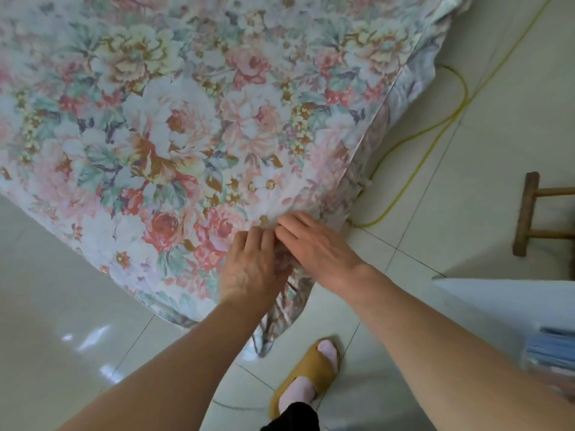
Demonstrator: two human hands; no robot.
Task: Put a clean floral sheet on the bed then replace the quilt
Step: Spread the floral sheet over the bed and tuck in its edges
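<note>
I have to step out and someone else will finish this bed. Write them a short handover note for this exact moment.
Left hand and right hand: both on the floral sheet at the near bed corner, fingers working the bunched fabric; exact grip unclear.
Sheet: spread across the bed, a loose tail hanging at this corner down to the tile floor.
Done: sheet laid out.
Left: finish this corner, check the others, put the quilt back; it is not in view.

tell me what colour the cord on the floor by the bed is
Yellow. The cord loops across the pale floor tiles right of the bed; the head view shows it.
</note>
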